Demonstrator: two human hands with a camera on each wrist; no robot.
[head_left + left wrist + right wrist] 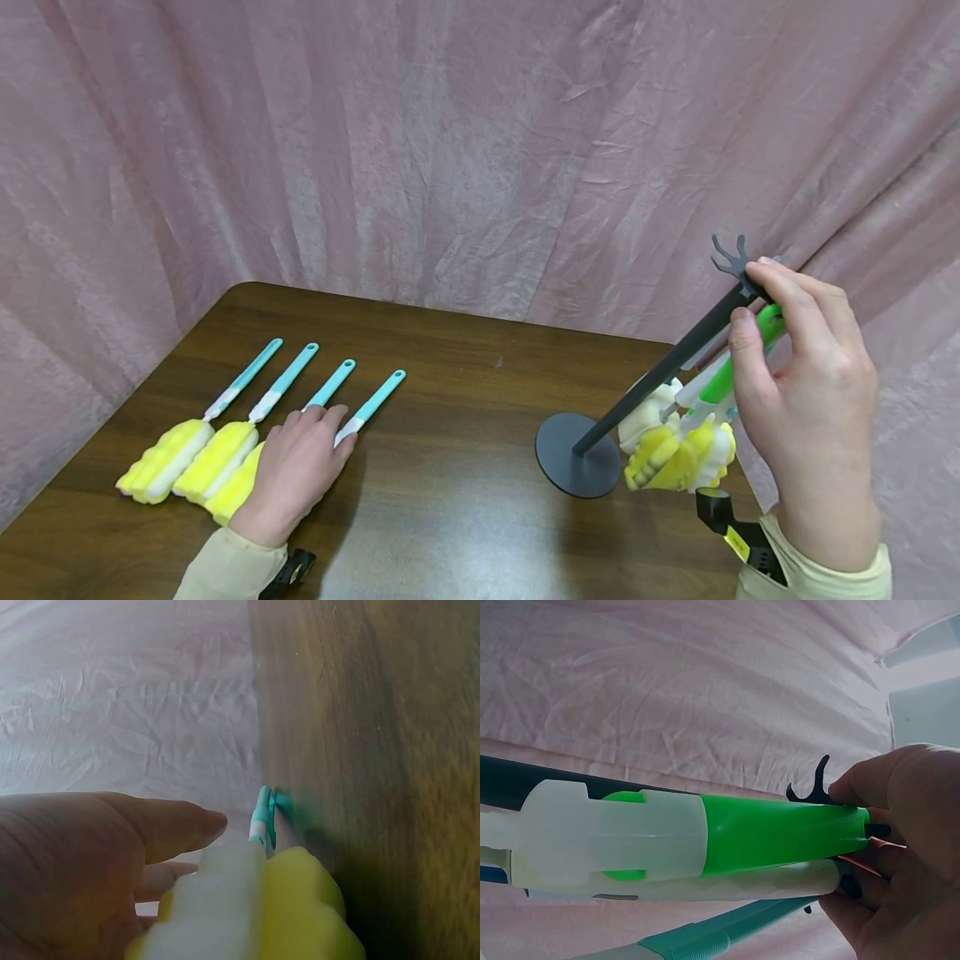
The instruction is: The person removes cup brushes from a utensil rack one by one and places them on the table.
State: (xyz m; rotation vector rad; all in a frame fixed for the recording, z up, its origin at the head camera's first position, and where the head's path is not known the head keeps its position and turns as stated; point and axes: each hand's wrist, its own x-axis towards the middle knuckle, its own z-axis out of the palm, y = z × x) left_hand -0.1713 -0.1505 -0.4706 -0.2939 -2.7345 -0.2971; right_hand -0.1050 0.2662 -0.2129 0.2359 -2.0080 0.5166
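Observation:
Sponge bottle brushes with yellow-and-white heads and teal handles lie in a row on the table's left. My left hand [303, 462] lies over the rightmost ones, its fingers loosely extended beside a brush's sponge head [300, 907]; that head is mostly hidden under the hand in the head view. On the right, a black hook stand [660, 367] leans in the head view. My right hand [813, 392] holds its hooked top [821, 784] between thumb and fingers. From the hooks hang a green-handled brush [780, 832], a white-handled one [780, 885] and a teal-handled one [712, 941].
The stand's round black base [577, 467] is on the brown wooden table [450, 433]. Yellow and white sponge heads [675, 454] bunch beside the pole, low near the table's right edge. A pink curtain [465, 150] hangs behind the table.

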